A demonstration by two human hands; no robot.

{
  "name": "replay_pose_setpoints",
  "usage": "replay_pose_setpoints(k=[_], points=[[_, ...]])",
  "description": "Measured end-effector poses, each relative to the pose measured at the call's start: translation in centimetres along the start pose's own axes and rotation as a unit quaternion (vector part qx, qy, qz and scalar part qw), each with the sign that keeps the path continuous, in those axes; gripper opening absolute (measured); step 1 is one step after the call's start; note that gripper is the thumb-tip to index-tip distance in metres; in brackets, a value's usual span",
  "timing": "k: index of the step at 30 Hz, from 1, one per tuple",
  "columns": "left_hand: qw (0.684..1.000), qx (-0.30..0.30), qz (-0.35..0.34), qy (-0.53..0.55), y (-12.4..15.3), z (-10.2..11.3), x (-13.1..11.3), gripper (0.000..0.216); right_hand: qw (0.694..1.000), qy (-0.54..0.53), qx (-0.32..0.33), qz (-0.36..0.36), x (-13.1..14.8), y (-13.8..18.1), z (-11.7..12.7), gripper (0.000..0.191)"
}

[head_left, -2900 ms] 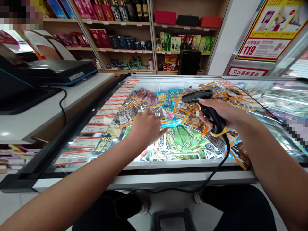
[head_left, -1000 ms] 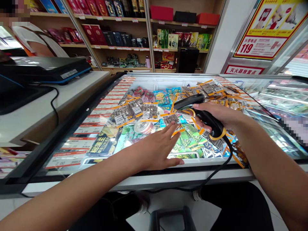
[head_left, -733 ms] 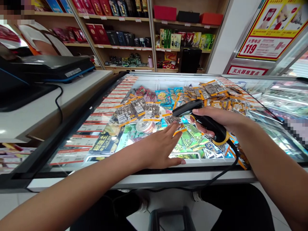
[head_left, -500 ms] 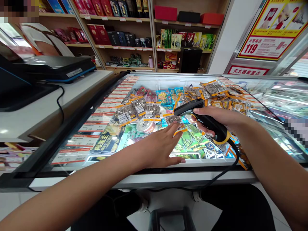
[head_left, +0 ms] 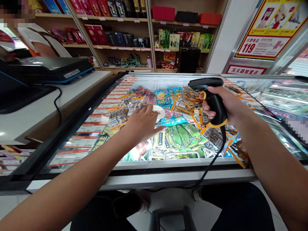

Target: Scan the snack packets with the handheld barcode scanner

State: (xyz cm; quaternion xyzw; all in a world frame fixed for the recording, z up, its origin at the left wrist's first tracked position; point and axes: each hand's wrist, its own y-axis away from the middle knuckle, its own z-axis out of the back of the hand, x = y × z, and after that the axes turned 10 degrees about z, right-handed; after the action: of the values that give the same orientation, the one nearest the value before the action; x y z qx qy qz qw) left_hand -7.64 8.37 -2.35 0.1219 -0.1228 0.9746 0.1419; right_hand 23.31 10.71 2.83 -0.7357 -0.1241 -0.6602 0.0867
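My right hand [head_left: 225, 102] grips a black and yellow barcode scanner [head_left: 218, 106], raised above the glass with its head toward the left. From its base a black cable [head_left: 214, 160] runs down over the front edge. My left hand [head_left: 144, 122] is stretched out palm down, thumb apart, its fingertips at the left group of small snack packets [head_left: 117, 116] with orange edges. Whether it touches them is hard to tell. More such packets [head_left: 187, 99] lie heaped below the scanner and to its right. Under the glass, green ice-cream wrappers [head_left: 184, 134] show.
The glass-topped freezer [head_left: 144, 179] has price labels [head_left: 83, 138] along its left side. A counter [head_left: 96, 77] with a black device [head_left: 64, 69] stands to the left, a person [head_left: 45, 41] behind it. Stocked shelves [head_left: 130, 19] line the back. A stool [head_left: 172, 218] is below me.
My left hand has moved left, from the middle packets to the left group. My right hand has lifted the scanner up and to the right. The packets near the left hand have shifted.
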Motion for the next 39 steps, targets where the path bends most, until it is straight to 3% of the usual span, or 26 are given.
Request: replay_pose_setpoints(k=[2, 5, 10, 19, 26, 31, 39], points=[[1.000, -0.014, -0.003, 0.001, -0.7, -0.6, 0.3, 0.068, 1.000, -0.012, -0.009, 0.009, 0.1, -0.1, 0.0, 0.033], [0.996, -0.028, -0.067, 0.045, -2.0, -1.2, -0.5, 0.070, 1.000, -0.021, -0.010, 0.013, 0.1, 0.1, -0.5, 0.032], [0.979, 0.032, -0.165, 0.117, -3.2, -1.5, -3.3, 0.074, 1.000, -0.012, -0.001, 0.009, -0.2, 0.3, -1.3, 0.032], [0.981, 0.033, -0.147, 0.121, -1.5, -0.1, -2.5, 0.072, 0.999, 0.026, 0.015, -0.017, -1.5, -0.2, -1.2, 0.042], [0.984, -0.001, -0.160, 0.078, -0.9, 0.4, -2.6, 0.075, 0.989, 0.111, 0.075, 0.064, -4.3, -1.2, -3.2, 0.059], [0.980, 0.011, -0.177, 0.087, -0.1, 0.8, -3.1, 0.077, 0.973, 0.209, 0.048, 0.085, -5.1, -1.7, -3.1, 0.060], [0.955, 0.011, -0.262, 0.140, 1.7, 1.9, -5.2, 0.068, 0.984, 0.169, 0.011, 0.046, -5.3, -1.9, -2.8, 0.061]])
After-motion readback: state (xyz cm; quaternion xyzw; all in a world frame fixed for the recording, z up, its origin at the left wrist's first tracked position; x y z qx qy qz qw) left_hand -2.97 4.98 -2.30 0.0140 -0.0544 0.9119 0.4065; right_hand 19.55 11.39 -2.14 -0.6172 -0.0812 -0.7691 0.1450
